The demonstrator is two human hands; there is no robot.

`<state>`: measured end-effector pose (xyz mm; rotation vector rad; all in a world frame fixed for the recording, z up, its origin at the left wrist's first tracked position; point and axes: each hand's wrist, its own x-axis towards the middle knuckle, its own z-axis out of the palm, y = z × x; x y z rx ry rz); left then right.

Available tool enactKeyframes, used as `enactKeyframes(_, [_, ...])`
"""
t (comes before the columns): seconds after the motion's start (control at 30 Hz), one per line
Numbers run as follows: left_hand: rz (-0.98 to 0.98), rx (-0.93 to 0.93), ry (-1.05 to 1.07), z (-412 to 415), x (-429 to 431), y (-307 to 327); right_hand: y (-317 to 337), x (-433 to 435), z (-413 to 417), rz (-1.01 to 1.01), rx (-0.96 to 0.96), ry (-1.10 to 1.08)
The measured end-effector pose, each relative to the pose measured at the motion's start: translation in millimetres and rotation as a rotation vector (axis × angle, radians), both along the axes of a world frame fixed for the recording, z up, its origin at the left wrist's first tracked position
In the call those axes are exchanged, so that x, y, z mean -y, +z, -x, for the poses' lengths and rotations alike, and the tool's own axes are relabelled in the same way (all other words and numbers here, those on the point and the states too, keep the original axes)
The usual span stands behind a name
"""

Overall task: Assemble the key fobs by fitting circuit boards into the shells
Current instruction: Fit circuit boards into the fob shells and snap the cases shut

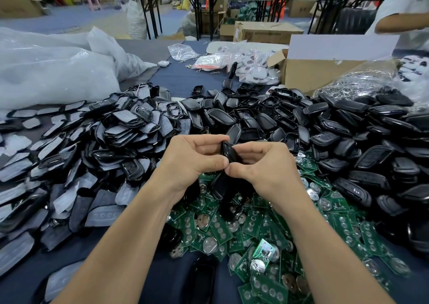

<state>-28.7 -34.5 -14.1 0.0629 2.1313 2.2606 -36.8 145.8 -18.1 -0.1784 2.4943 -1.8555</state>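
Both hands, left hand (197, 157) and right hand (262, 164), are pinching a black fob shell (229, 152) above green circuit boards (232, 229), with black shells (325, 122) piling behind and right, grey pads (92, 141) spreading left, and a cardboard box (313, 71) sitting beyond.

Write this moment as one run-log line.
left hand: holds black shell | right hand: holds same shell | circuit boards: heap under hands | loose shells: heap behind and right
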Motion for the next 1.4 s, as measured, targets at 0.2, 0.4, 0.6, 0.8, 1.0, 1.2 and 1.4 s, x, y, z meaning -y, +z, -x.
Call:
enactKeyframes(0.2, [0.027,-0.047,0.071,-2,-4,3,0,-2,1,0.000,-0.037,0.015])
enactKeyframes(0.4, [0.074,-0.069,0.114,-5,-8,5,3,-2,1,-0.025,-0.022,-0.016])
enactKeyframes(0.6, [0.048,-0.057,0.115,-6,-7,4,5,-2,-3,-0.142,-0.081,-0.033])
enactKeyframes(0.8, [0.046,-0.006,0.170,-4,-16,0,3,9,-12,-0.296,-0.237,-0.118])
enactKeyframes(1.0, [0.101,-0.015,0.258,-3,-20,-3,-2,12,-11,-0.365,-0.300,-0.224])
enactKeyframes(1.2, [0.013,-0.059,0.247,-2,-21,-1,-3,14,-11,-0.309,-0.343,-0.259])
enactKeyframes(1.4, [0.002,-0.119,0.035,-2,-11,1,0,7,-4,-0.002,-0.228,-0.122])
